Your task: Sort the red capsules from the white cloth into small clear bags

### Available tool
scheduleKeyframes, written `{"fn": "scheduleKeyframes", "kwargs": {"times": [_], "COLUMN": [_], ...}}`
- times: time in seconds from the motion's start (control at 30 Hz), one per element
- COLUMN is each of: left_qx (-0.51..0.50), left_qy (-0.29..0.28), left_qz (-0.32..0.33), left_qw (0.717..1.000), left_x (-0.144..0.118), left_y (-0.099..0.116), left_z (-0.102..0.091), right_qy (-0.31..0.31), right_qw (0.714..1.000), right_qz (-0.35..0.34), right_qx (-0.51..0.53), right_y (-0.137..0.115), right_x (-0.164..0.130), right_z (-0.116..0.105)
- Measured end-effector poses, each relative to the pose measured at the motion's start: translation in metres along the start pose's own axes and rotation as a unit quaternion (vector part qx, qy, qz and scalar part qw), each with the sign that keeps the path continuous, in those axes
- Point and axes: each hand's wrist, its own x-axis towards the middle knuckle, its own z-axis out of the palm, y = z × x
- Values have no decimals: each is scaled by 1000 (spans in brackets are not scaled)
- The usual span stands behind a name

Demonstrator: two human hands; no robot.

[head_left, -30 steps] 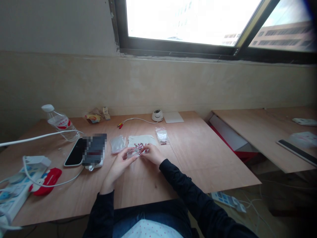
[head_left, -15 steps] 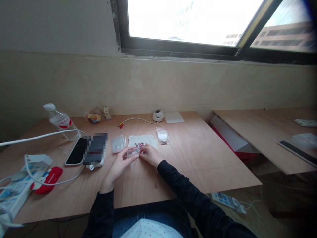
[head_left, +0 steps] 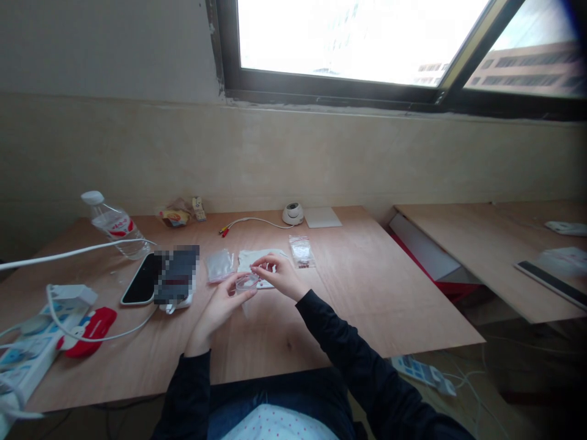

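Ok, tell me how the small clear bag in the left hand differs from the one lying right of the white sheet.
The bag in the left hand is lifted off the table, pinched by the left hand with the right hand at its mouth; the bag by the sheet lies flat, untouched. The held bag looks crumpled and nearer; the other is smooth, with dark bits at its near end. Both are small, clear plastic.

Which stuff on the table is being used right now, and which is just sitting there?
In use:
left hand
right hand
small clear bag, in the left hand
white sheet under the right hand

Just lying about:
water bottle
phone
power strip
small camera
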Motion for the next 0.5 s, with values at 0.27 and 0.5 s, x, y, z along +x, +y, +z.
{"fn": "scheduleKeyframes", "kwargs": {"times": [0.27,0.5], "left_qx": [17,-8], "left_qy": [30,23], "left_qz": [-17,-24], "left_qw": [999,999], "left_x": [0,1], "left_y": [1,-4], "left_z": [-3,-4], "right_qy": [-29,-29], "right_qw": [980,979], "right_qz": [104,112], "right_qx": [-166,-167], "right_y": [46,50], "right_x": [-14,-18], "right_z": [14,21]}}
